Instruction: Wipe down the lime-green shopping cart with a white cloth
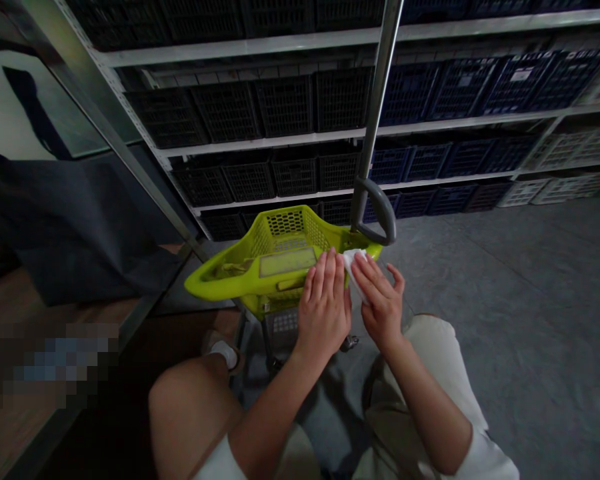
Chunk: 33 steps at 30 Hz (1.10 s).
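A lime-green plastic shopping cart [225, 288] stands in front of my knees, with a grey pole and a looped grey handle [387, 217] at its right end. My left hand [325, 303] lies flat on the cart's near rim, its fingers stretched out together beside the pale panel [287, 261]. Under the fingers of my right hand [383, 303], a folded white wipe [354, 260] is pressed against the rim near the pole. Whether it is paper or cloth I cannot tell. The fingertips of both hands are close to each other.
Behind the cart, white metal shelves [280, 141] carry rows of black crates [285, 103], dark blue crates [460, 83] and white crates at the far right. Grey floor [505, 287] extends to the right. A metal-framed bench with a dark bag [95, 227] stands at the left.
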Each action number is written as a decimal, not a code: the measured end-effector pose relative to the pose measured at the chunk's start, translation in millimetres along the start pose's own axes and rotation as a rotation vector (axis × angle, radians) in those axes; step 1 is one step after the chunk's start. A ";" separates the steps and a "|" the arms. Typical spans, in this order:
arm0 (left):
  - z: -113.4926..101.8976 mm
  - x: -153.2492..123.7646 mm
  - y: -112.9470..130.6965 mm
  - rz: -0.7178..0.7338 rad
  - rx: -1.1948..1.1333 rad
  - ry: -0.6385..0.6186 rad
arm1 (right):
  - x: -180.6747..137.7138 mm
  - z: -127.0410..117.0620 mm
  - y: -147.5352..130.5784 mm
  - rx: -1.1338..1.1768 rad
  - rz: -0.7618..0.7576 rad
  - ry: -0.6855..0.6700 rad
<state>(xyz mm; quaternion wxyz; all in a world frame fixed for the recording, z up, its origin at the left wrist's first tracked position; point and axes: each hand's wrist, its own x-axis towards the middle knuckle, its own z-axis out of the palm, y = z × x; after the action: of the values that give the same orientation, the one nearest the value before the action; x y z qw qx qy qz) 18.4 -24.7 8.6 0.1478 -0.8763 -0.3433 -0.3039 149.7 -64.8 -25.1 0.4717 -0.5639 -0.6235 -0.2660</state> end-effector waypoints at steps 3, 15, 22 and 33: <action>-0.2 0.4 0.1 -0.008 -0.002 -0.018 | 0.2 1.7 4.7 -0.005 0.138 0.112; -1.3 0.7 -0.1 -0.006 -0.026 -0.010 | -4.7 4.0 4.7 -0.056 0.202 0.169; 0.2 0.6 -0.1 -0.008 -0.004 0.000 | -2.2 5.1 -5.0 -0.027 0.029 0.037; 0.9 0.2 -0.4 -0.008 -0.005 0.002 | -0.4 2.6 -1.4 0.002 -0.011 0.030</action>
<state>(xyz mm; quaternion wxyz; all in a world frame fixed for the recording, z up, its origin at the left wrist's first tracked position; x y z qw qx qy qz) 18.5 -23.9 8.0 0.1446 -0.8749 -0.3460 -0.3063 147.6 -63.0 -26.2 0.4801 -0.5558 -0.6199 -0.2763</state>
